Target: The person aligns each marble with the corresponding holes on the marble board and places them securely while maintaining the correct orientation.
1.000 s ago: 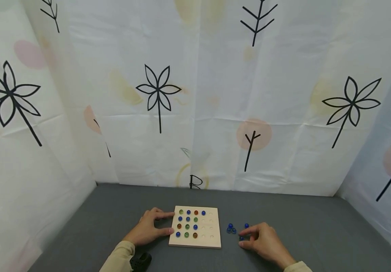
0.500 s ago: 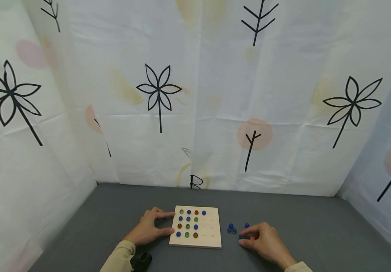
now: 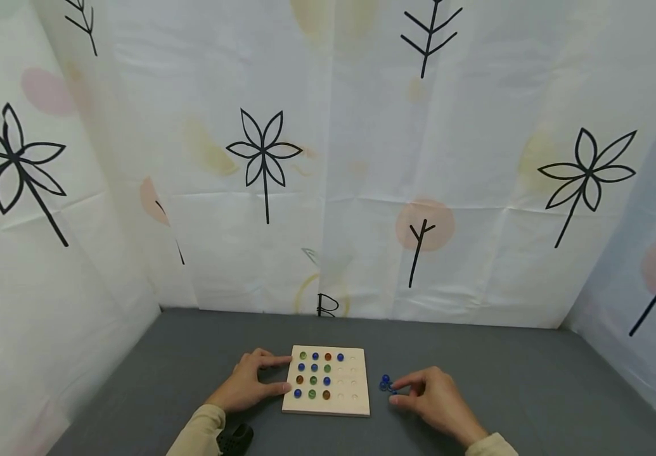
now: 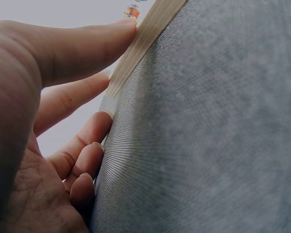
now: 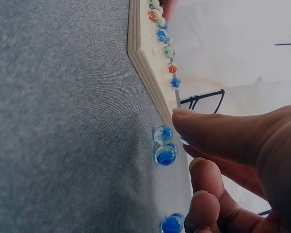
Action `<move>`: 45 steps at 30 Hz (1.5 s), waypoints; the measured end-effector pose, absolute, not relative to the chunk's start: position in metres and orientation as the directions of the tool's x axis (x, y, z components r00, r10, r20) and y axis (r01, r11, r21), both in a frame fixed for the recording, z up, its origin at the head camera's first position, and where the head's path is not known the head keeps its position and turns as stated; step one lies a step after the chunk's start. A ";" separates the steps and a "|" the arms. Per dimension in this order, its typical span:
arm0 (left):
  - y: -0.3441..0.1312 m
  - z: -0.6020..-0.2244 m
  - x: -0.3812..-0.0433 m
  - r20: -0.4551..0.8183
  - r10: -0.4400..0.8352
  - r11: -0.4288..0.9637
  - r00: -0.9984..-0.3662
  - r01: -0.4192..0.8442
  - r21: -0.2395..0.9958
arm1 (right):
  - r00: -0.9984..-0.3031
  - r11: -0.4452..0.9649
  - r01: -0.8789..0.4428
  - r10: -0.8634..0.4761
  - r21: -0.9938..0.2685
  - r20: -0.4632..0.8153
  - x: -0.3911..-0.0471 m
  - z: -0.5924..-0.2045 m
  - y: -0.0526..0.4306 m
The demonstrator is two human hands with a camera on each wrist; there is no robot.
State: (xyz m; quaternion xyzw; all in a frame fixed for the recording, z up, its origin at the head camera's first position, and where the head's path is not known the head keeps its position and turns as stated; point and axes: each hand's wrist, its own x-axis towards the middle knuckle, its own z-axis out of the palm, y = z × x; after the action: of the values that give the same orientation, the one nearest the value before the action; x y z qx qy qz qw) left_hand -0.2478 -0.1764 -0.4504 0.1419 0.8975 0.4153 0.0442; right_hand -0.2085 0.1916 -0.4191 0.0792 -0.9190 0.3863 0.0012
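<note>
In the head view my left hand (image 3: 250, 380) holds the left edge of a square wooden board (image 3: 353, 406), thumb and index finger spread along it. Blue, green and amber marbles sit in its hollows, and the hollows at the right are bare. The left wrist view shows the thumb and fingertips against the board's side (image 4: 148, 41). To the right of the board, my right hand (image 3: 438, 402) pinches a blue marble (image 5: 184, 140) between thumb and index finger, mostly hidden by the thumb. Close by its fingertips lies a small cluster of blue marbles (image 3: 385, 379).
Another blue marble (image 5: 172, 223) lies on the grey table (image 3: 533, 392) under the right hand, hidden in the head view. A black object (image 3: 237, 438) is by the left wrist. A white patterned cloth (image 3: 362, 253) stands behind and at both sides.
My right hand has moved left, toward the marble cluster and board, and now hides a marble that was seen behind it. The left hand and board stay put.
</note>
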 end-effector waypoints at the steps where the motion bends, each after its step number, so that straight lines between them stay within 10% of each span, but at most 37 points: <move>1: -0.177 -0.451 -0.248 0.038 0.291 0.614 -0.956 0.218 0.759 | -0.986 0.687 -0.153 -0.150 -0.710 0.068 -0.209 -0.419 0.190; 45: -0.176 -0.451 -0.249 0.044 0.290 0.623 -0.956 0.224 0.749 | -0.966 0.557 -0.217 -0.243 -0.802 0.092 -0.250 -0.420 0.112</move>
State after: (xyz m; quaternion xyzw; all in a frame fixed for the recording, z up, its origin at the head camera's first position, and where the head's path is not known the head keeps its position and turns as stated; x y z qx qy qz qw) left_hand -0.2490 -0.1761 -0.4506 0.1429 0.9000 0.4098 0.0406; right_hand -0.2503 0.1116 -0.4204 0.1304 -0.8821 0.4524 -0.0145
